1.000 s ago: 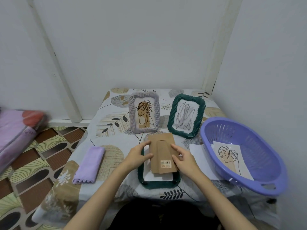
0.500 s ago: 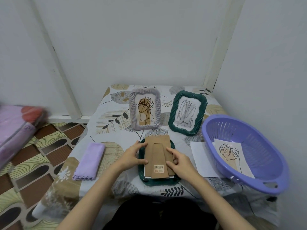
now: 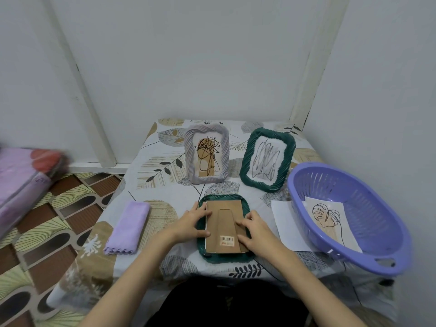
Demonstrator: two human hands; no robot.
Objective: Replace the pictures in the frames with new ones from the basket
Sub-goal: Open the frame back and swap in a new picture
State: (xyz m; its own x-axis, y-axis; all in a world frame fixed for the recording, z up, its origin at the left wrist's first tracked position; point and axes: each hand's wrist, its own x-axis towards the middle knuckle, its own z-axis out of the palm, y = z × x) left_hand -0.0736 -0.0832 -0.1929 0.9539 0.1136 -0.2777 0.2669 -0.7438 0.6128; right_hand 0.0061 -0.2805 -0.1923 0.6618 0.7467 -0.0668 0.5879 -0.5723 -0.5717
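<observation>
backing board (image 3: 224, 226) sits in green frame (image 3: 225, 258) lying face-down at table's near edge, long axis running away from us, barcode end nearest. our left hand (image 3: 188, 223) presses board's left edge, right hand (image 3: 253, 228) flat on right side, fingers fairly straight, neither gripping. both equally near. basket (image 3: 377, 260) with new picture (image 3: 329, 220) off to right
</observation>
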